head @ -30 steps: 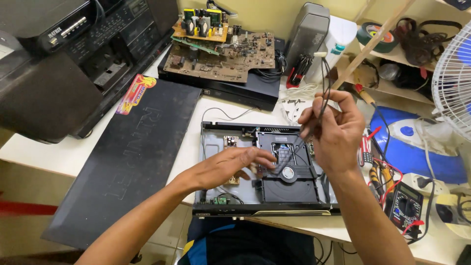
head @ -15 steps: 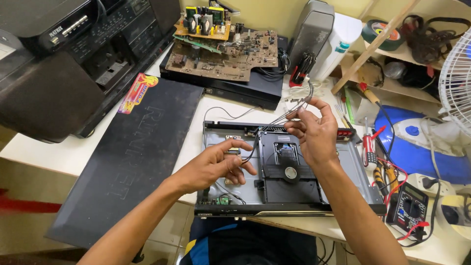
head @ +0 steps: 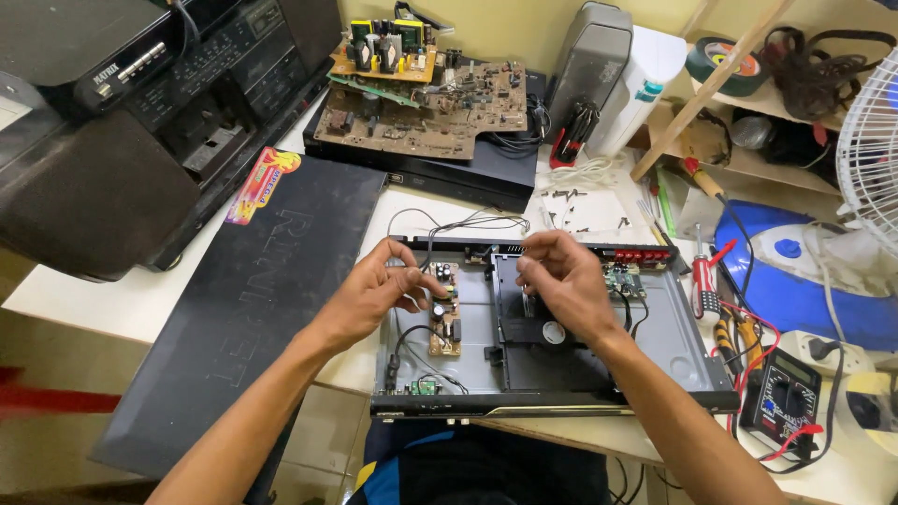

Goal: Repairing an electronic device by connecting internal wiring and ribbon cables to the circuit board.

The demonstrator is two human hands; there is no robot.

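Both hands, left hand and right hand, pinched thin wires over the opened player chassis, best handled gently.

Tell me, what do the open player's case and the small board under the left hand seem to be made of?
Case: probably sheet metal, a dull grey floor with folded edges. Small board: tan, probably a phenolic or paper-based circuit board, matte, carrying dark cylindrical parts. The left hand hovers at its top end; whether it touches is unclear.
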